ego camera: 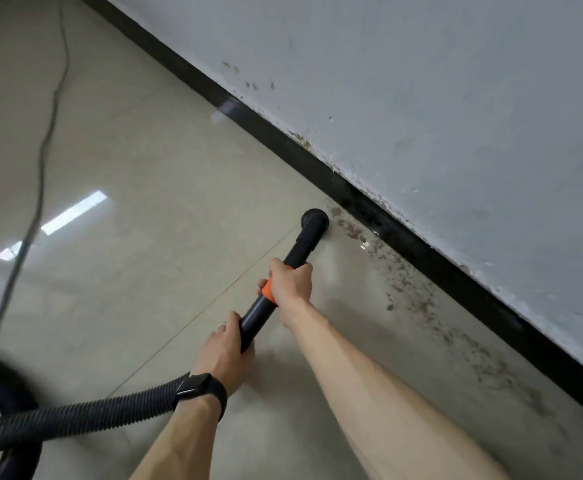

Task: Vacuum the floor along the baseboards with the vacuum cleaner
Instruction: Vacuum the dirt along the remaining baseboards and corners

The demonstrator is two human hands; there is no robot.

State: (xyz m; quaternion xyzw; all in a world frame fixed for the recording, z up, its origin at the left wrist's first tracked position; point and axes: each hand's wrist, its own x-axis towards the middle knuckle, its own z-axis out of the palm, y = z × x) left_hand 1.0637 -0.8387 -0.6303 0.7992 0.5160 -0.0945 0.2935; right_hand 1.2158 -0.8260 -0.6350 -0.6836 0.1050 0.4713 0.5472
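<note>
A black vacuum wand [261, 312] with an orange collar slants down to a round black nozzle [315, 220] resting on the beige tile floor [137, 168], close to the black baseboard [317, 161]. My right hand [290, 283] grips the wand at the orange collar. My left hand [223, 351], with a ring and a black wristband, holds the wand's lower end where the ribbed black hose [85, 415] joins. A band of grey dust and debris [418, 282] lies along the baseboard to the right of the nozzle.
The hose loops off to the bottom left corner. A thin grey power cord [42, 157] trails across the floor at the left. Above the baseboard rises a stained pale wall [456, 98]. Ceiling lights reflect in the glossy tiles.
</note>
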